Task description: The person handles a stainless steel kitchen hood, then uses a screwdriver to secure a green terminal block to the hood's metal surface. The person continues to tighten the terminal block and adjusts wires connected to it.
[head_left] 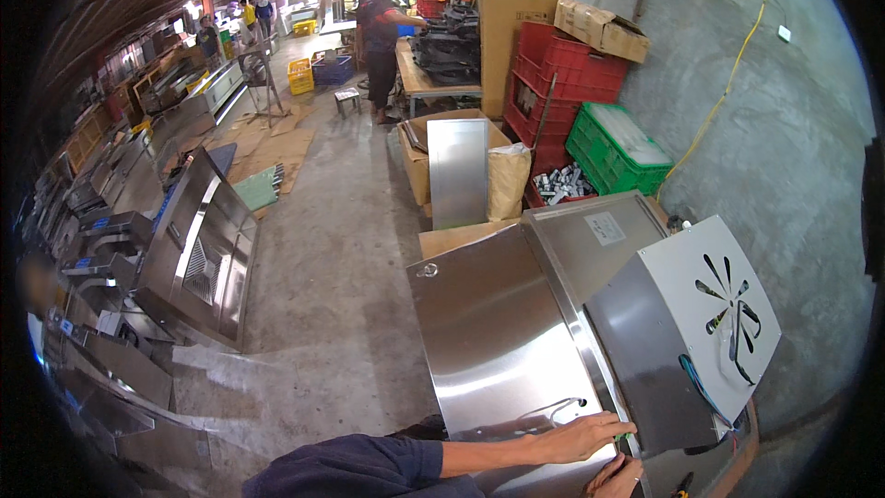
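My left hand (583,438) reaches across a shiny stainless steel panel (507,332), its fingers bent at the raised metal seam. Just below it, my right hand (616,478) has curled fingers against the same edge, cut off by the lower border. A small green piece (621,438) shows at my left fingertips. What either hand grips is too small to make out. Right of the hands stands a steel box (631,314) with a pale slotted cover (714,314), a black cord and blue wires. A thin cable (558,403) runs to a hole in the panel.
Steel range hoods (203,258) stand along the left of the concrete aisle (323,267). Ahead are a cardboard box (417,161), an upright metal sheet (458,175), red crates (562,74) and a green crate (616,152). A person (376,46) stands at a table farther off.
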The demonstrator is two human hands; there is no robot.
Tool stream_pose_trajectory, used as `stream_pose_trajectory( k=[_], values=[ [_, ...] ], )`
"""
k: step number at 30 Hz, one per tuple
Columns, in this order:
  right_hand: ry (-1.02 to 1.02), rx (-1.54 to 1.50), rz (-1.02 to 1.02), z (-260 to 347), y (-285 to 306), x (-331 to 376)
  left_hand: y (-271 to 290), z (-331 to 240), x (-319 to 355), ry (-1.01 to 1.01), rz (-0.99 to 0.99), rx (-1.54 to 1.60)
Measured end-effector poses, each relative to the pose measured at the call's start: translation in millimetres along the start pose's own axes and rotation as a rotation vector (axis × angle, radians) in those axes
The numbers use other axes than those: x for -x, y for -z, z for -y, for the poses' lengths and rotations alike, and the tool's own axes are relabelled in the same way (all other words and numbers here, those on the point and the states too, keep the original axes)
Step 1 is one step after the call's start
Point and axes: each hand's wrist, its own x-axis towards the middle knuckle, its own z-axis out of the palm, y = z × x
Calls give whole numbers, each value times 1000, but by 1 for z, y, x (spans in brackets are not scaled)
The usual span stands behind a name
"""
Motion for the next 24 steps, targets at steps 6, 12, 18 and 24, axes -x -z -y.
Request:
stream_pose_trajectory(
  k=[6, 12, 18, 24],
  values=[
    [-299, -375, 149, 25, 27, -14, -1, -1, 1, -8, -10, -80],
    [-23, -101, 27, 14, 10, -4, -6, 9, 2, -65, 8, -68],
    [-6, -31, -24, 14, 14, -5, -2, 4, 5, -5, 110, -114],
    [-236, -301, 161, 19, 24, -7, -2, 1, 4, -20, 28, -103]
  ],
)
